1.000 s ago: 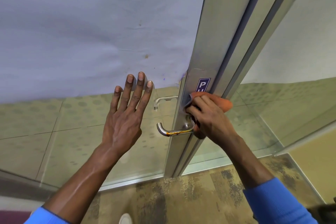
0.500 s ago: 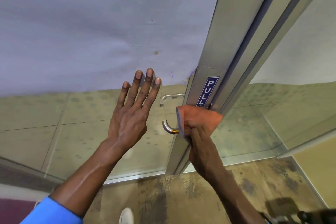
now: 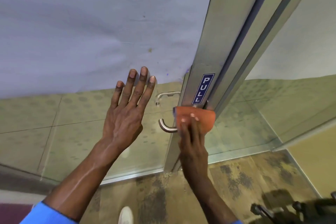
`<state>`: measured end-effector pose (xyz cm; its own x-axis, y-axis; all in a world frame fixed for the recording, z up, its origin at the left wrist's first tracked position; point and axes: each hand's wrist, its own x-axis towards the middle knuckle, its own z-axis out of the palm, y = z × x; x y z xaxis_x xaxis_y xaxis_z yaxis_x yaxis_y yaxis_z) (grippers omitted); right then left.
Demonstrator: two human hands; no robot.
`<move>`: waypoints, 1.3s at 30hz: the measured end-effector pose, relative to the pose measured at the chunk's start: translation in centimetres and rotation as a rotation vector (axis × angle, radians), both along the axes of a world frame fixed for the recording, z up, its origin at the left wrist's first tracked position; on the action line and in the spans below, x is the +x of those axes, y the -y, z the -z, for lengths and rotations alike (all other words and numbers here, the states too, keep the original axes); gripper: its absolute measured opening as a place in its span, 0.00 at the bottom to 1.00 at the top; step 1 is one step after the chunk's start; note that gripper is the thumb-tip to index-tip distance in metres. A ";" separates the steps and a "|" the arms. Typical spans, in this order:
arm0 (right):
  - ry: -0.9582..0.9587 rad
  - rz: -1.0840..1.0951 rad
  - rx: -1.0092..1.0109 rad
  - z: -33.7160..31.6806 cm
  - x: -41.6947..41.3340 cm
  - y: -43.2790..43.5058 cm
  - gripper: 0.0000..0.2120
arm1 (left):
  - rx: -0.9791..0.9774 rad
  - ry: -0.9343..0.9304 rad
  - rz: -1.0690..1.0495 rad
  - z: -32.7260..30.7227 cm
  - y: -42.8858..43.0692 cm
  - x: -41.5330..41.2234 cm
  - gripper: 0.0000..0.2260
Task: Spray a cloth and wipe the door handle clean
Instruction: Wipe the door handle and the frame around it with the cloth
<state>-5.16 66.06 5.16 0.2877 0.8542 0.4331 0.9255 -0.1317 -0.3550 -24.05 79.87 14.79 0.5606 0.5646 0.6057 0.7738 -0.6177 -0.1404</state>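
Note:
A curved metal door handle (image 3: 164,127) sticks out to the left from the aluminium door frame (image 3: 209,56). An orange cloth (image 3: 203,117) covers the handle's inner part and base. My right hand (image 3: 190,136) presses on the cloth from below, fingers flat on it. My left hand (image 3: 127,112) rests flat against the glass door panel (image 3: 72,123), fingers spread, holding nothing. Only the handle's bent left end shows. No spray bottle is visible.
A blue PULL sticker (image 3: 203,88) sits on the frame just above the cloth. A purple-grey film (image 3: 91,23) covers the upper glass. A second handle (image 3: 166,95) shows through the glass. Patterned carpet (image 3: 227,187) lies below, with my white shoe (image 3: 125,214) and a dark object (image 3: 294,207) at bottom right.
My right hand shifted from gripping the handle's base with the cloth bunched under it to pressing the cloth flat over the handle. The left hand stayed on the glass.

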 end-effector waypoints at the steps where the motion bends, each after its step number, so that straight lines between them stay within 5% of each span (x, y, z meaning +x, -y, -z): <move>1: -0.011 0.050 -0.010 0.0 1.0 0.0 0.48 | -0.001 0.000 0.001 0.0 0.0 0.0 0.66; 5: -0.203 0.049 0.138 0.6 2.5 -0.5 0.37 | 0.002 0.002 0.001 0.1 0.0 0.1 0.65; 12: -1.430 0.234 0.273 -0.9 -1.5 -0.6 0.27 | 0.007 0.000 -0.003 0.0 0.0 0.2 0.66; 16: -1.798 0.085 0.266 -1.9 -4.4 0.1 0.23 | 0.012 -0.010 -0.013 0.0 0.1 0.3 0.67; 19: -1.905 -0.008 0.265 -2.3 -5.1 0.5 0.25 | 0.021 -0.016 -0.020 0.1 0.0 0.2 0.66; 23: -1.819 0.157 0.400 -2.5 -2.0 0.5 0.22 | 0.019 -0.014 -0.022 0.1 -0.2 0.0 0.66; 35: -0.270 0.078 -0.036 -2.1 -1.5 0.5 0.52 | 0.023 -0.002 -0.017 0.3 -0.1 0.2 0.64; 39: 0.011 -0.060 -0.057 -1.9 -4.8 0.9 0.44 | 0.025 -0.006 -0.020 0.3 -0.2 0.3 0.63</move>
